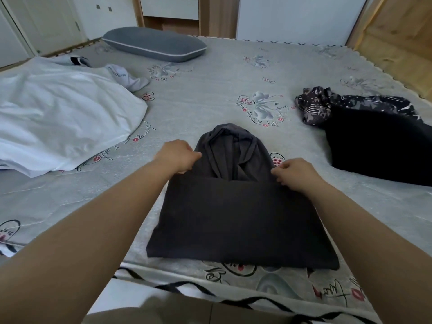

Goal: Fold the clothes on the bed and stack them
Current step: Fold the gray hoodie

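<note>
A dark grey garment (233, 216) lies near the front edge of the bed (210, 94), its lower half folded up over itself into a flat rectangle, with a rumpled upper part sticking out beyond the fold. My left hand (177, 156) pinches the left corner of the folded edge. My right hand (293, 170) pinches the right corner of that same edge. A black garment (378, 146) with a patterned dark garment (327, 106) on its far end lies at the right. A white garment (58, 113) lies crumpled at the left.
A grey pillow (154, 43) rests at the head of the bed. Wooden furniture (397, 31) rises at the back right, white cabinets (46, 19) at the back left. The middle of the patterned grey sheet shows bare fabric between the garments.
</note>
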